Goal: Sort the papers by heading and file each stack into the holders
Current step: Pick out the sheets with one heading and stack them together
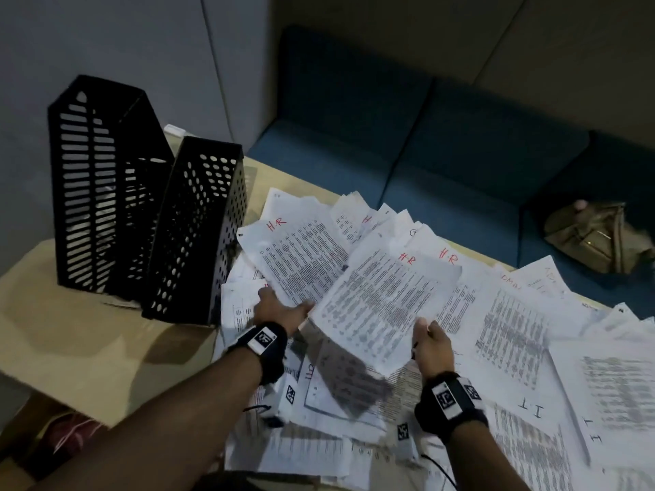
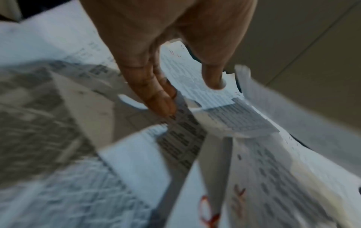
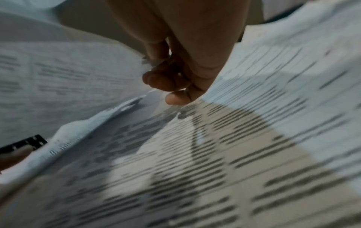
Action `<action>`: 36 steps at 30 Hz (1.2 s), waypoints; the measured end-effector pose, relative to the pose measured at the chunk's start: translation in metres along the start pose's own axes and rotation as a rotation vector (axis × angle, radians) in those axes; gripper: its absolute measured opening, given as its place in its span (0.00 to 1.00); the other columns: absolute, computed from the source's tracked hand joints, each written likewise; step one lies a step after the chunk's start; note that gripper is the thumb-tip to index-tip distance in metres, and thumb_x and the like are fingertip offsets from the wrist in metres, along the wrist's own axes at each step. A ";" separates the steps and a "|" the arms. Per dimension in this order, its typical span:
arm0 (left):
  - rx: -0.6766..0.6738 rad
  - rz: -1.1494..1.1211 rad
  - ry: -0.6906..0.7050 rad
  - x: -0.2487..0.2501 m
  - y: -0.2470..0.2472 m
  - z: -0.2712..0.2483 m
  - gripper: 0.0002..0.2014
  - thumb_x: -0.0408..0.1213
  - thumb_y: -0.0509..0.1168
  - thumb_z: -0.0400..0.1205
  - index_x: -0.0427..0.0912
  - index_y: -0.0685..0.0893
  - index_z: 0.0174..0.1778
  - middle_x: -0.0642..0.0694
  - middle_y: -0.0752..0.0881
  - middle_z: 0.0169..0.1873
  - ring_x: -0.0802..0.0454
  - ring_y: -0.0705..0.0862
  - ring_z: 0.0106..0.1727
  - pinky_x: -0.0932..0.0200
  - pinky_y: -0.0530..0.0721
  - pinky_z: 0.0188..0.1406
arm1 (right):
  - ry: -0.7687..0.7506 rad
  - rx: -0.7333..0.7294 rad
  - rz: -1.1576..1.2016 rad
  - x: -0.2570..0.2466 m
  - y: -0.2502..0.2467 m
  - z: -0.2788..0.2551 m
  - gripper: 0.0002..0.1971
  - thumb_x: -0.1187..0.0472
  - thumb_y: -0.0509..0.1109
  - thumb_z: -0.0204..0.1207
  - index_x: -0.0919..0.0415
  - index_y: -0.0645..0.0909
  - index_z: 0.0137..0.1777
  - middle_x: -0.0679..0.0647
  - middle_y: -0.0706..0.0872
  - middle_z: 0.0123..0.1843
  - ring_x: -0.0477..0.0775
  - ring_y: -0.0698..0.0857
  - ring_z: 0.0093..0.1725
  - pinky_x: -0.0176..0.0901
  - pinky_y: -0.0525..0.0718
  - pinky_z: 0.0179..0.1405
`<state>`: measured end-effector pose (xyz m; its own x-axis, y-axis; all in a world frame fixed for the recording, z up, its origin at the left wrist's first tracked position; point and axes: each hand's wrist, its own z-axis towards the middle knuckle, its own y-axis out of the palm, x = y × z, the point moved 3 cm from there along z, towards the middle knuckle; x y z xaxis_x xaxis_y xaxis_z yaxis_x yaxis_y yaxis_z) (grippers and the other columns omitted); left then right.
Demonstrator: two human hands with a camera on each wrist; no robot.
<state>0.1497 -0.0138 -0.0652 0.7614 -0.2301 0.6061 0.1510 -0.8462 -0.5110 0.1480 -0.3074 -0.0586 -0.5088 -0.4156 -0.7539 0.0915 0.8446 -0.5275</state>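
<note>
Right hand (image 3: 175, 64) seen from the wrist, thumb and curled fingers (image 3: 166, 80) pinching the edge of a printed sheet (image 3: 68, 77) that spreads left of them. Below and right of the fingertips lie overlapping printed papers (image 3: 244, 138), blurred and partly shadowed.

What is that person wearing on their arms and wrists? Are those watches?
Not watches, it seems. Both forearms are bare, with no sleeves. The wrist behind the left hand and the one behind the right hand each carry a wide black band with a white tag printed with a square black code. White blocks bearing similar codes hang below them, and a thin black cable trails from the right one.
</note>
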 end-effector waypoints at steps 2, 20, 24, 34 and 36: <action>0.000 -0.059 -0.013 0.006 0.007 0.002 0.37 0.44 0.78 0.72 0.39 0.68 0.73 0.34 0.77 0.69 0.32 0.80 0.65 0.45 0.82 0.62 | -0.066 0.028 -0.108 -0.001 -0.013 0.006 0.34 0.29 0.53 0.73 0.65 0.71 0.38 0.56 0.73 0.32 0.54 0.72 0.34 0.45 0.68 0.37; -0.563 0.202 0.406 -0.075 -0.041 -0.003 0.17 0.36 0.76 0.71 0.49 0.76 0.49 0.49 0.86 0.41 0.53 0.88 0.45 0.49 0.89 0.50 | -0.062 -0.278 -0.323 -0.022 0.053 -0.014 0.18 0.49 0.58 0.84 0.62 0.71 0.64 0.55 0.80 0.49 0.58 0.80 0.45 0.40 0.73 0.35; -0.623 0.263 0.472 -0.074 -0.043 -0.005 0.13 0.43 0.74 0.73 0.59 0.83 0.51 0.57 0.90 0.46 0.59 0.88 0.50 0.46 0.87 0.55 | -0.002 -0.226 -0.182 -0.031 0.061 -0.025 0.20 0.59 0.63 0.83 0.63 0.66 0.72 0.55 0.78 0.53 0.52 0.80 0.44 0.37 0.74 0.33; -0.436 -0.067 0.438 -0.010 -0.028 -0.029 0.25 0.44 0.71 0.79 0.49 0.72 0.72 0.53 0.81 0.66 0.52 0.80 0.67 0.56 0.75 0.66 | -0.053 -0.467 -0.276 -0.010 0.055 -0.046 0.17 0.49 0.57 0.85 0.57 0.70 0.67 0.51 0.80 0.50 0.54 0.79 0.48 0.44 0.77 0.48; -0.395 -0.017 0.455 -0.010 -0.023 -0.027 0.22 0.41 0.73 0.78 0.45 0.78 0.67 0.51 0.86 0.60 0.51 0.84 0.61 0.55 0.79 0.63 | -0.046 -0.391 -0.228 -0.007 0.054 -0.039 0.27 0.34 0.57 0.79 0.54 0.67 0.66 0.47 0.76 0.50 0.52 0.79 0.47 0.46 0.78 0.48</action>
<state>0.1213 -0.0050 -0.0433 0.4012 -0.3235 0.8570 -0.1513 -0.9461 -0.2863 0.1233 -0.2461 -0.0670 -0.4393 -0.6130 -0.6567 -0.3531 0.7900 -0.5012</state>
